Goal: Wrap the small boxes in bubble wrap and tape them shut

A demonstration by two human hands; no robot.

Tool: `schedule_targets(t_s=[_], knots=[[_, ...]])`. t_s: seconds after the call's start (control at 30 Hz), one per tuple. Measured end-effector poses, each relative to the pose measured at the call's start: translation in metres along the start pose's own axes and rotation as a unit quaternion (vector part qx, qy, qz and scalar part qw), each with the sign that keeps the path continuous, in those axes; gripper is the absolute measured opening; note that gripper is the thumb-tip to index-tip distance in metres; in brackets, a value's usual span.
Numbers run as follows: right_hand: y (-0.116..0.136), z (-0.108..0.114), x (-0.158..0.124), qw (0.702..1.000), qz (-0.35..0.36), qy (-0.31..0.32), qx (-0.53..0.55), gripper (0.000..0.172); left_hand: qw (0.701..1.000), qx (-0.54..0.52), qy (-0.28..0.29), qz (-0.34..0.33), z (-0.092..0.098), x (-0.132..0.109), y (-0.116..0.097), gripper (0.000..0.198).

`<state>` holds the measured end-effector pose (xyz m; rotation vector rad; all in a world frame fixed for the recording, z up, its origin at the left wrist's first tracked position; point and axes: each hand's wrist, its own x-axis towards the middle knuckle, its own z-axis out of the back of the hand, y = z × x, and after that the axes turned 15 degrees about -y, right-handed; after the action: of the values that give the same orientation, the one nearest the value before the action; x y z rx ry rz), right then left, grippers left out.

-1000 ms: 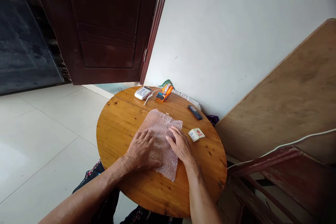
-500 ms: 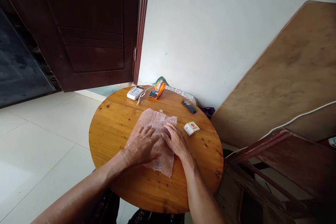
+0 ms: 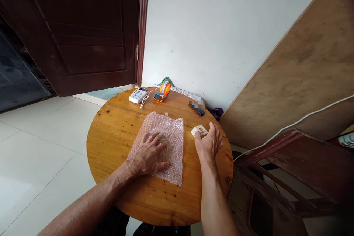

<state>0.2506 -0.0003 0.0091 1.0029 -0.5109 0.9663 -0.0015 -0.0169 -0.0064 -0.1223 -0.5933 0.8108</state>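
A sheet of pink-tinted bubble wrap (image 3: 173, 136) lies flat on the round wooden table. My left hand (image 3: 151, 153) rests on it, palm down with fingers spread. To the right of the sheet, my right hand (image 3: 209, 142) is at a small white box (image 3: 200, 130) with red and printed markings. Its thumb and fingers are apart on either side of the box. Part of the box is hidden behind the thumb, and I cannot tell whether the hand touches it.
At the table's (image 3: 110, 136) far edge stand a white device (image 3: 138, 96) with a white cable and an orange tape dispenser (image 3: 162, 92). A dark, partly blurred object (image 3: 197, 108) lies farther right. A white wall (image 3: 193, 37) rises behind; a wooden chair (image 3: 276, 162) stands at right.
My right hand has left the bubble wrap and moved right to the small box. My left hand has settled flat on the sheet. The view has shifted slightly.
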Motion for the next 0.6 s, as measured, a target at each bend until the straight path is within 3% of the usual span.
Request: schedule_targets(t_s=[0.1,0.2,0.3,0.43,0.6], knots=[[-0.019,-0.009,0.001,0.997,-0.053,0.05,-0.008,0.051,1.0,0.0,0.003,0.001,0.002,0.0,-0.001,0.073],[-0.022,-0.015,0.0,0.994,-0.08,0.059,0.049,0.042,1.0,-0.007,-0.002,-0.006,0.004,0.0,-0.001,0.072],[-0.009,-0.012,-0.001,0.974,-0.13,0.059,0.179,0.051,1.0,-0.022,-0.006,0.008,0.007,0.002,0.0,0.073],[0.017,0.0,-0.003,0.914,-0.141,0.085,0.37,0.061,0.997,-0.03,-0.032,0.067,0.015,0.007,0.003,0.066],[0.044,0.014,-0.013,0.868,-0.087,0.213,0.439,0.054,0.981,-0.034,-0.034,0.188,0.019,0.014,0.01,0.081]])
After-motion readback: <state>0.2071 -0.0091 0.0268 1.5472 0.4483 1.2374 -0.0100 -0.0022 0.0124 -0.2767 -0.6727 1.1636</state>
